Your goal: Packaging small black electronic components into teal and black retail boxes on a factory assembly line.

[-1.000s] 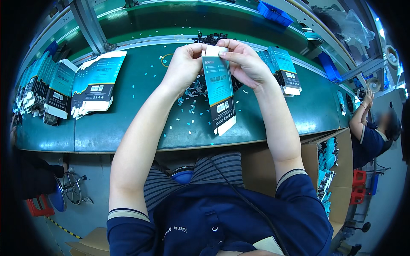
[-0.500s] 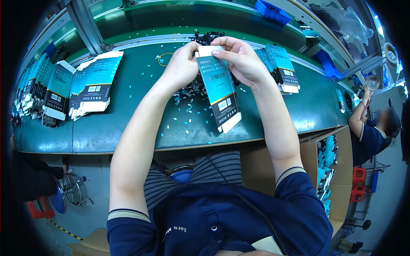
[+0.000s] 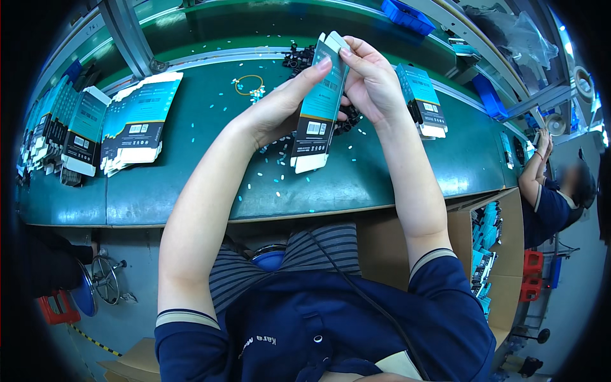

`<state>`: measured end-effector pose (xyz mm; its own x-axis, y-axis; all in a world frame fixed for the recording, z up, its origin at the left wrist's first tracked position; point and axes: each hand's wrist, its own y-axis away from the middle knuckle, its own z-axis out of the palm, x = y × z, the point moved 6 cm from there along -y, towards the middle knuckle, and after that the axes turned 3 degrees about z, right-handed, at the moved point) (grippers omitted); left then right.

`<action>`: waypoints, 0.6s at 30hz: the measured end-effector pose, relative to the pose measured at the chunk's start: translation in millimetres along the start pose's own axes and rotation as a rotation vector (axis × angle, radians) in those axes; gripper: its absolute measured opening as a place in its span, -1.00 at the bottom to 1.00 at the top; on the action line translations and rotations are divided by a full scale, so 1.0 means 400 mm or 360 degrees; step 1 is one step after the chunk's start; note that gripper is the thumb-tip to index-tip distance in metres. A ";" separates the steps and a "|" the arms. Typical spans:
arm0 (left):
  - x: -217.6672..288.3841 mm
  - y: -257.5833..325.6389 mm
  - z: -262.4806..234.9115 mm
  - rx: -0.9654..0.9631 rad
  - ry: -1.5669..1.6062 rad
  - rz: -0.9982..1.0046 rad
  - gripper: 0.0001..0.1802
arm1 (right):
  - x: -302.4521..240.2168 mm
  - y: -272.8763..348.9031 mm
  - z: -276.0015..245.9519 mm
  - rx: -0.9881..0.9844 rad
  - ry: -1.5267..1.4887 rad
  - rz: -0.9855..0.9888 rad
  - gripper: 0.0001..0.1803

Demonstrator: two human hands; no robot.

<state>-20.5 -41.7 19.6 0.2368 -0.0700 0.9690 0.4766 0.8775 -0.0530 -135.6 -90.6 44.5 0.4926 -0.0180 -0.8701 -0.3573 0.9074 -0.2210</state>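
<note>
Over the bench I hold a slim teal and black carton [image 3: 316,121] upright, leaning slightly, with its white end flaps sticking out at top and bottom. My left hand [image 3: 280,114] is closed on its left side, thumb against the printed face and fingers partly hidden behind. At the top right edge, near the open flap, my right hand [image 3: 375,83] grips the carton between thumb and fingers. Behind the hands lies a heap of small black parts [image 3: 298,58], partly hidden. Small white and blue oval pieces [image 3: 258,94] lie scattered around it.
Stacks of flat teal cartons lie on the green bench [image 3: 191,191] at left [image 3: 141,118] and right [image 3: 423,95]. A yellow ring [image 3: 248,84] lies behind my left hand. At lower right stands a cardboard box [image 3: 509,274] of cartons. A co-worker [image 3: 550,197] sits far right.
The carton has turned and risen, its lower end swinging left. My left hand has shifted from its top corner down its side, with the thumb now on the face.
</note>
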 end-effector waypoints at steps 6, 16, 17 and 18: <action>-0.004 0.000 -0.020 -0.0194 0.0124 -0.0088 -0.17 | -0.007 0.007 0.009 0.0036 0.0216 -0.0121 -0.77; 0.070 -0.007 -0.098 0.0264 0.0540 0.0629 -0.04 | 0.063 0.009 -0.017 0.0126 0.0994 0.0441 -0.47; 0.071 -0.004 -0.094 0.0242 0.0550 0.0635 -0.03 | 0.071 0.018 0.002 0.0082 0.0988 0.0537 -0.40; 0.071 -0.003 -0.090 0.0256 0.0506 0.0638 0.01 | 0.087 0.022 0.011 0.0020 0.0989 0.0594 -0.39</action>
<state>16.2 -61.7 38.4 0.6303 0.1671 0.7581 0.1662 0.9249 -0.3420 -118.1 -81.3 14.4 -0.2040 0.0620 -0.9770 -0.4028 0.9043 0.1415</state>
